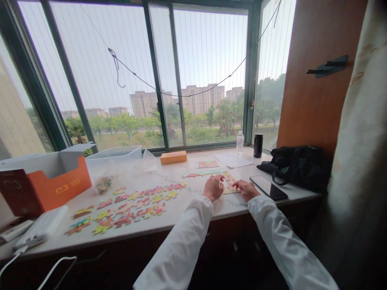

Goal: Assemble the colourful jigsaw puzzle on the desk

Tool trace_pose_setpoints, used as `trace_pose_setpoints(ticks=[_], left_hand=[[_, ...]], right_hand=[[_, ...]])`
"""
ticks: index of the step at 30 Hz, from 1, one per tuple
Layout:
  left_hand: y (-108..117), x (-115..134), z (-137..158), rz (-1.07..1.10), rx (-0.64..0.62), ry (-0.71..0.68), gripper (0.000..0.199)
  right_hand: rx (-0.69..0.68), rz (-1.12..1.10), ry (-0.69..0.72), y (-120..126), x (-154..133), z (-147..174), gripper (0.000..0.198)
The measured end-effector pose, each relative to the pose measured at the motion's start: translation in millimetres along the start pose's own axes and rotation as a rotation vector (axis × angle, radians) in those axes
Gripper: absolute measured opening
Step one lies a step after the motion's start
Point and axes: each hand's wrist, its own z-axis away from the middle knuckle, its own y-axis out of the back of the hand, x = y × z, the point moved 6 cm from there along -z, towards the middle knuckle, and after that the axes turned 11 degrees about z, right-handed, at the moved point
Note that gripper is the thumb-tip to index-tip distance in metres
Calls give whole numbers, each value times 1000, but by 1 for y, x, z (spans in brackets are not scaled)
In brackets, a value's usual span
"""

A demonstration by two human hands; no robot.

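My left hand [214, 187] rests at the left side of a partly joined jigsaw puzzle [230, 178], its fingers curled down at the puzzle's edge. Whatever those fingertips hold, if anything, is hidden. From the right, my right hand [248, 190] reaches over the same puzzle, with its fingers drawn together at the tips. What lies between them is too small to make out. A joined strip of puzzle pieces [196, 174] runs left from the puzzle's top. Loose puzzle pieces [123, 207] lie in rows on the left of the white counter [181, 207].
Behind the puzzle are a picture card [207, 164], white paper [234, 160], an orange box [173, 157], a water bottle [240, 143] and a black flask [258, 146]. A phone [269, 187] and black bag [299, 165] sit right; an open carton [60, 183] and power bank [40, 227] left.
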Motion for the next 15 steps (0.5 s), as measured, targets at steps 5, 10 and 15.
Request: trace_pose_setpoints(ticks=[5,10,15], left_hand=[[54,-11,27,-57,156,-130,31],[144,-90,73,-260,175,184,30],[244,-180,140,-367,233,478,33]], right_hand=[[20,-6,48,-3,6,3,42],[98,-21,119,-7,15,4,39],[163,11,148,-9,20,4,34]])
